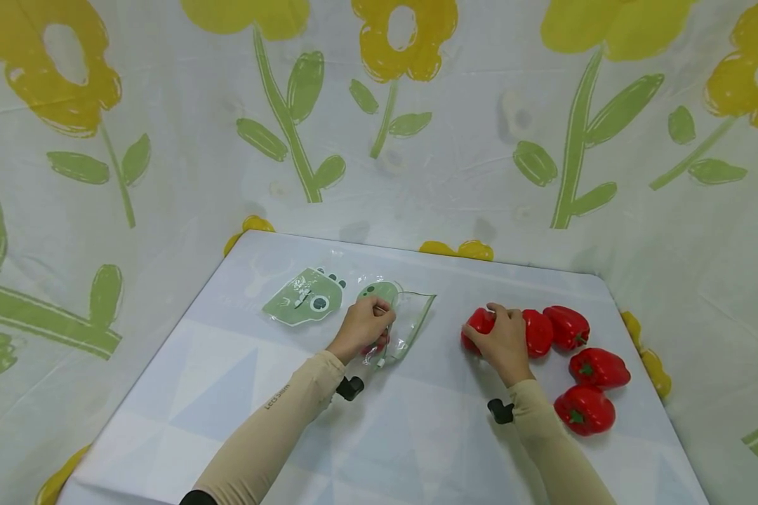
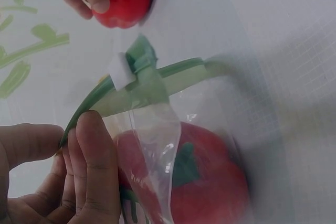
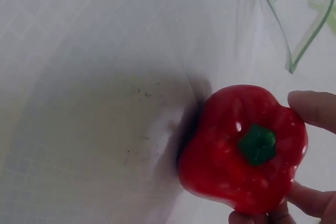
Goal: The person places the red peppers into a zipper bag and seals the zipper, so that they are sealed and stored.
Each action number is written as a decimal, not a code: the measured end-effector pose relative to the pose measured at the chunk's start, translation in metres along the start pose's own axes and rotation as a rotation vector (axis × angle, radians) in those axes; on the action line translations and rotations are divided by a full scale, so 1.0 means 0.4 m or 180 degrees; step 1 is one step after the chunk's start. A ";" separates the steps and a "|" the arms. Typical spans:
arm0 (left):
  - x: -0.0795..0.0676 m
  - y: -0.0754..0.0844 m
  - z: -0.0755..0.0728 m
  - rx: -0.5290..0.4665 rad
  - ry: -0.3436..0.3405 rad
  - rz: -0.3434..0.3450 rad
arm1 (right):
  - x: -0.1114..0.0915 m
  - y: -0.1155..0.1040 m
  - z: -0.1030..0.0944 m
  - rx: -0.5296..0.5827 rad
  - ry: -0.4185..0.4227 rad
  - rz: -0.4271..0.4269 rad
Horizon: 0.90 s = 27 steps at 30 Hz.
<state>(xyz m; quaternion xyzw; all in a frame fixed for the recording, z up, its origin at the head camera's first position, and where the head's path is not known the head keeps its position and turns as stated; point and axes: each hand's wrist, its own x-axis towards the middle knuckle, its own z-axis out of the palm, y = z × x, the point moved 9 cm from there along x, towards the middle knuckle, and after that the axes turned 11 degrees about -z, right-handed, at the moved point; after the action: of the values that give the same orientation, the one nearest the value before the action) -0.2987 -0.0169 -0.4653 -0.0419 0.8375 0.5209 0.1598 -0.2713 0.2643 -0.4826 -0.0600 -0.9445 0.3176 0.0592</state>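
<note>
My left hand (image 1: 363, 326) pinches the green-edged mouth of a clear zip bag (image 1: 412, 324) printed with a green cartoon. The left wrist view shows the white slider (image 2: 122, 71) on that edge and a red bell pepper (image 2: 215, 187) inside, seen through the plastic. To the right, my right hand (image 1: 505, 345) grips another red bell pepper (image 3: 226, 156) between thumb and fingers. Its green stem faces the right wrist camera. In the head view, that hand covers part of this pepper.
Several more red peppers (image 1: 600, 368) lie on the table's right side, the closest one (image 1: 538, 333) just beyond my right hand. A flat bag with a green cartoon face (image 1: 306, 298) lies at the back left. The table (image 1: 240, 393) meets a flower-printed curtain (image 1: 455, 161) behind.
</note>
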 end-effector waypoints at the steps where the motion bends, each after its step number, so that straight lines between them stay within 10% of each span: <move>1: 0.000 0.000 0.000 -0.0002 -0.0004 0.0001 | 0.000 0.000 0.000 0.0004 -0.0024 0.0018; 27: -0.001 -0.004 -0.002 -0.0024 -0.0002 -0.0027 | -0.013 0.017 0.001 -0.0152 -0.0600 0.0078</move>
<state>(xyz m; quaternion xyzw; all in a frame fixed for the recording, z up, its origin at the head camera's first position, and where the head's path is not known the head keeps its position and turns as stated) -0.2983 -0.0184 -0.4664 -0.0459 0.8353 0.5234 0.1620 -0.2658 0.2688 -0.4874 -0.0427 -0.9524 0.2999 -0.0352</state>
